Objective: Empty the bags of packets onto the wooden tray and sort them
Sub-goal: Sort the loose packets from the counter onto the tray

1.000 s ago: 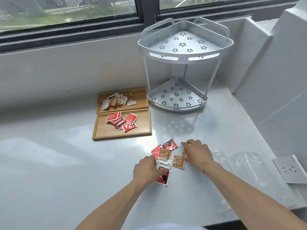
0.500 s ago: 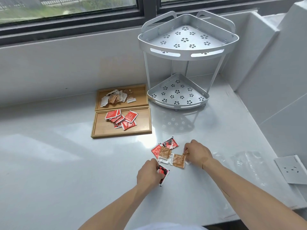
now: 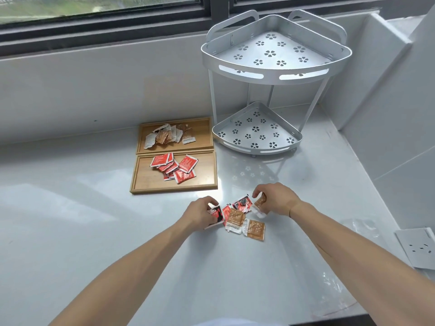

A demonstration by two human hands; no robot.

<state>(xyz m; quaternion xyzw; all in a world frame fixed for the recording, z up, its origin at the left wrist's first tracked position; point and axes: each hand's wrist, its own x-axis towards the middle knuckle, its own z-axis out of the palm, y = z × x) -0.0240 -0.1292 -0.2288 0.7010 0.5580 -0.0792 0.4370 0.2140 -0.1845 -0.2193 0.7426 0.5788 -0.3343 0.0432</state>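
Observation:
A small heap of loose packets [image 3: 235,217] lies on the white counter, red ones mixed with brown ones. My left hand [image 3: 200,214] grips a red packet [image 3: 217,214] at the heap's left edge. My right hand [image 3: 276,200] holds a brown packet [image 3: 260,202] lifted off the heap's right side. Behind them sit two wooden trays: the far tray [image 3: 202,135] holds several brown and white packets, the near tray [image 3: 146,180] holds several red packets.
A two-tier silver corner rack [image 3: 275,74] stands at the back right, next to the trays. Clear plastic bags [image 3: 362,228] lie flat on the counter to my right, with a white socket plate [image 3: 417,248] beyond them. A wall and window ledge run along the back.
My right hand has closed on a brown packet and raised it off the heap. My left hand has picked up the red packet and moved it up-left. The camera has tilted slightly.

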